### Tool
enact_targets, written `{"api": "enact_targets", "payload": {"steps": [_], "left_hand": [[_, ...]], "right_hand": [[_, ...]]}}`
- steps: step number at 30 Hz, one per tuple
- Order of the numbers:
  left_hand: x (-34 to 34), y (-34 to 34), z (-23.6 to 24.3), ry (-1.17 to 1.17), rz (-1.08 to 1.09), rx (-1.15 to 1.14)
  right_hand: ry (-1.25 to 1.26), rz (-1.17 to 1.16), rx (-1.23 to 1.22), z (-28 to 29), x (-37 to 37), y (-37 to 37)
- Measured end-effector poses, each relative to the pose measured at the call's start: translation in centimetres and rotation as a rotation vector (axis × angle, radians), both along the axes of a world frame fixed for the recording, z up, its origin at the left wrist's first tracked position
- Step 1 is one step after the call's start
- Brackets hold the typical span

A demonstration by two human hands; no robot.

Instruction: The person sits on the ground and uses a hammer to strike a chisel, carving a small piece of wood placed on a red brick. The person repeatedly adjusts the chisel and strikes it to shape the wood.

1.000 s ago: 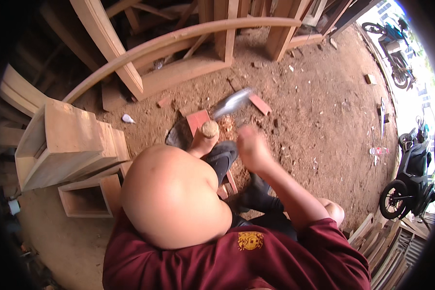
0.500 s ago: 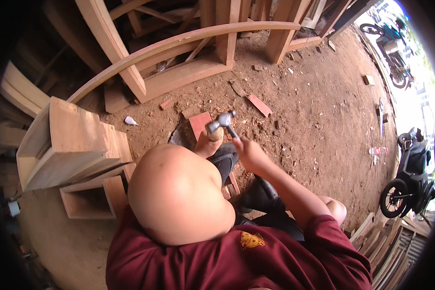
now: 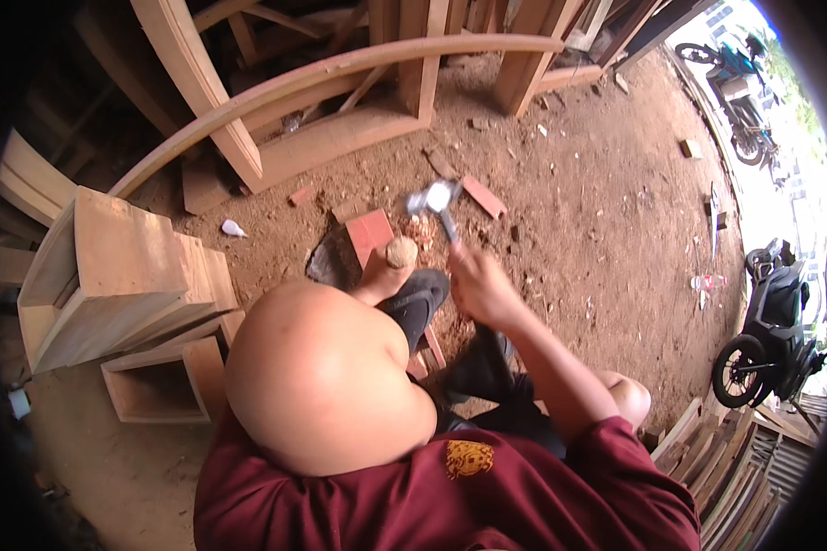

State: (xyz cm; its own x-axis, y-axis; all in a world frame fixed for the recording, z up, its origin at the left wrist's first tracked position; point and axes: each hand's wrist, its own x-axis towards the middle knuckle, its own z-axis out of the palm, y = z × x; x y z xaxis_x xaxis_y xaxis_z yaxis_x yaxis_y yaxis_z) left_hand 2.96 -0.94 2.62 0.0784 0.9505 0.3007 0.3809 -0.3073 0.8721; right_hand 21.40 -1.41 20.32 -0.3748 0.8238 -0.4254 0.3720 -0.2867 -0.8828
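My right hand (image 3: 480, 285) is closed around the handle of a metal hammer (image 3: 432, 197). The hammer's head is blurred and raised, above and to the right of the tool in my other hand. Low between my knees, my left hand (image 3: 380, 279) grips an upright wooden-handled tool (image 3: 401, 252). Only the round, worn top of that handle shows; the fist and my bent knee hide its lower part. Beside the left fist lies a flat reddish wood piece (image 3: 369, 231). A narrow reddish piece (image 3: 432, 344) shows in part by my dark sandal (image 3: 423, 298).
A long curved wooden rail (image 3: 340, 69) leans across wooden frames (image 3: 340, 138) ahead. Wooden box-like assemblies (image 3: 124, 248) stand at the left. Chips and offcuts, including a red block (image 3: 483, 196), litter the dirt floor. Motorbikes (image 3: 772, 317) and stacked timber (image 3: 708, 459) line the right.
The hammer has lifted away from the top of the wooden handle, up and to the right. My left hand keeps its grip; the whole view has shifted slightly.
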Motion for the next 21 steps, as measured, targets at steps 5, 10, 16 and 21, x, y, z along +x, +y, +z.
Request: {"api": "enact_targets", "payload": {"steps": [5, 10, 16, 21], "left_hand": [[-1.9, -0.9, -0.6, -0.009, 0.033, -0.055], [0.3, -0.7, 0.3, -0.087, -0.036, -0.036], [-1.3, -3.4, 0.3, -0.009, -0.286, 0.068], [-1.9, -4.5, -0.4, -0.115, -0.223, 0.064]], "right_hand": [[0.647, -0.309, 0.289, 10.9, -0.7, 0.6], [-0.375, 0.138, 0.233, -4.9, 1.7, -2.8], [0.063, -0.221, -0.225, -6.6, 6.1, -3.8], [0.098, -0.466, -0.482, -9.4, 8.9, -4.6]]}}
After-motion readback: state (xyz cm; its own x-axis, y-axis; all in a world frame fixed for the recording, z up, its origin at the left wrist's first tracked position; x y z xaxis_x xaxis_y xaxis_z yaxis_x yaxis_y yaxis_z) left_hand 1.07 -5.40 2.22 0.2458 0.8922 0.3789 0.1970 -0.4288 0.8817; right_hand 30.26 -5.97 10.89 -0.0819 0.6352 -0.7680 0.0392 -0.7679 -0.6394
